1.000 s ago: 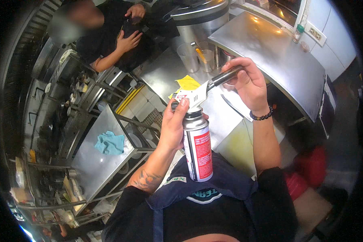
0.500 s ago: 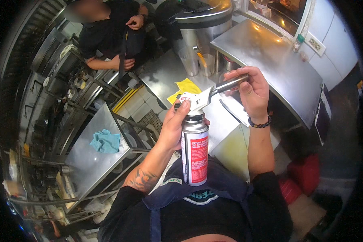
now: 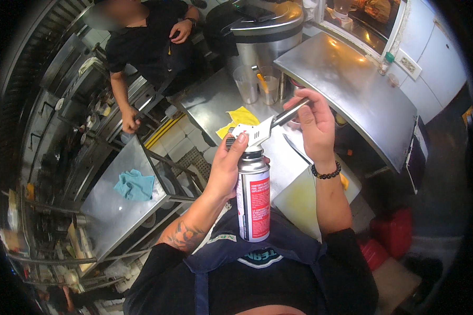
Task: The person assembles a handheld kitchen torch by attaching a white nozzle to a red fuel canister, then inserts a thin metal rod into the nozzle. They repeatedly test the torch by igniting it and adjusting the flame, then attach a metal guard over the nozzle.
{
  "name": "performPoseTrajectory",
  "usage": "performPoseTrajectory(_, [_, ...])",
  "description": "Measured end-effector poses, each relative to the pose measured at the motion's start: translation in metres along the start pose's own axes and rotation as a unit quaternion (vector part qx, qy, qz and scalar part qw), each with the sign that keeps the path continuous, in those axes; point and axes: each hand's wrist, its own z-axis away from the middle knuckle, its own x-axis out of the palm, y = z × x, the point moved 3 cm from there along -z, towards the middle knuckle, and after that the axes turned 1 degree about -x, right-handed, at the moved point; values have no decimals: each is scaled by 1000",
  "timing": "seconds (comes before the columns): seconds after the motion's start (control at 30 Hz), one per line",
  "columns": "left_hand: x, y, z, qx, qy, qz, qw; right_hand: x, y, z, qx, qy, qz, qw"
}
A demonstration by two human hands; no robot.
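Observation:
A blowtorch made of a white torch head (image 3: 255, 134) on a red-and-white gas canister (image 3: 254, 206) stands upright in front of my chest. Its metal nozzle tube (image 3: 288, 114) points up and to the right. My left hand (image 3: 227, 167) is closed around the torch head and canister neck, the thumb lying on the white housing. The fingers and thumb of my right hand (image 3: 319, 128) are closed around the nozzle's far end. Under and beyond my right hand lie a knife (image 3: 294, 146) and a yellow-stained white cutting board (image 3: 298, 195).
A yellow cloth (image 3: 243, 116) lies on the steel counter, near clear containers (image 3: 245, 88), one with an orange-handled tool (image 3: 260, 79). A raised steel shelf (image 3: 347, 79) is at right. A blue cloth (image 3: 134, 185) rests on the left steel table (image 3: 102, 223). Another person (image 3: 147, 50) stands far left.
My right hand and the nozzle have shifted slightly left. The other person's lower hand has moved from the body down and left toward the steel table.

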Motion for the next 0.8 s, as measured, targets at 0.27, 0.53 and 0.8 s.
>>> performPoseTrajectory(0.27, [-2, 0, -3, -8, -11, -12, 1000, 6, 6, 3, -4, -32, -1, 999])
performPoseTrajectory(0.53, [-14, -21, -22, -100, -110, 185, 971, 19, -11, -12, 13, -96, 43, 994])
performPoseTrajectory(0.8, [-9, -44, -22, -164, -153, 356, 907, 24, -19, -39, 22, -127, 183, 975])
